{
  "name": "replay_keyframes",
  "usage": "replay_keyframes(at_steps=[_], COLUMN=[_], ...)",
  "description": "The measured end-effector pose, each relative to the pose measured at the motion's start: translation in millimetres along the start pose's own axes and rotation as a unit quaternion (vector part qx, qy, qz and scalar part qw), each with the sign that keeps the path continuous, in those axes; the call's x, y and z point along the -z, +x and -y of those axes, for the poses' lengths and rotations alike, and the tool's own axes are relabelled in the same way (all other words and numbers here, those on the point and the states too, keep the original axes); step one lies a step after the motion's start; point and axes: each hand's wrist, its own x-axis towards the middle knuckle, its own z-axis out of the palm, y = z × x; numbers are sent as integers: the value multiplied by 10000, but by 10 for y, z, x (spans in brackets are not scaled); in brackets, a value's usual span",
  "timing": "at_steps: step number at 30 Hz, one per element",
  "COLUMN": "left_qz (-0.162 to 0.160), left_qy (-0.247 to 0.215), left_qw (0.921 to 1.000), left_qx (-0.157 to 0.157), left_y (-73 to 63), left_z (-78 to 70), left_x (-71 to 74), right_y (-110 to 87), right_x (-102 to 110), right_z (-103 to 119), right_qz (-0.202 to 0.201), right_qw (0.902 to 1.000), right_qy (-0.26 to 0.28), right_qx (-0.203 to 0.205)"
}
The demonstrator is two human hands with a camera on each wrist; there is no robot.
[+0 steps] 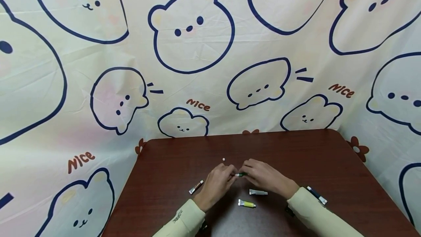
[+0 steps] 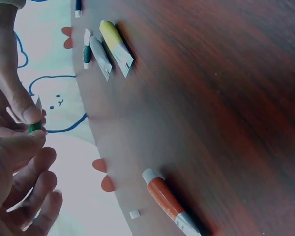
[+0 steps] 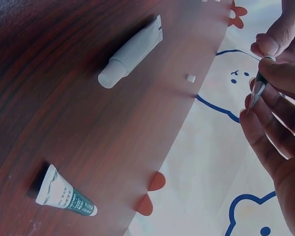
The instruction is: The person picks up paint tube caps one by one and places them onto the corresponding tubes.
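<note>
In front of me both hands meet over the table at a small green paint tube (image 1: 242,174). My right hand (image 1: 268,176) pinches its body between thumb and fingers; the silvery crimped end (image 3: 256,93) sticks out past them in the right wrist view. The thumb and fingertips of my left hand (image 1: 215,184) pinch the other end, largely covering it. A small white cap (image 1: 223,159) lies loose on the table, just beyond my left hand. Beside my left wrist is an orange-brown paint tube (image 2: 167,199) with a white cap.
Between my forearms lie a grey paint tube (image 1: 258,192) and a yellow one (image 1: 246,203). A dark tube (image 1: 317,195) lies by my right sleeve. The brown wooden table (image 1: 184,156) ends at a cloth backdrop (image 1: 197,54) printed with bear outlines.
</note>
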Motion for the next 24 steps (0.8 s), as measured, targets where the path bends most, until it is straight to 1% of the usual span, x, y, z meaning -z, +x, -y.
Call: replay_keyframes(at_steps=[2, 5, 13, 16, 21, 24], left_qz=[-125, -199, -219, -238, -81, -21], left_qy=[99, 219, 498, 447, 261, 176], left_qw=[9998, 9995, 9985, 9987, 9994, 9996], left_qx=[-93, -149, 1, 41, 212, 234], left_y=[-6, -9, -9, -11, -8, -6], left_z=[0, -3, -28, -33, -25, -21], left_x=[-3, -11, -44, -44, -44, -45], right_y=[1, 5, 3, 4, 10, 15], right_x=[3, 5, 5, 4, 21, 24], right_z=[5, 11, 4, 6, 28, 34], right_qz=[14, 19, -12, 10, 60, 55], right_qw=[10000, 10000, 9999, 9998, 9994, 9993], right_qy=[19, 50, 40, 62, 176, 194], right_qx=[-16, -43, -146, -200, -297, -328])
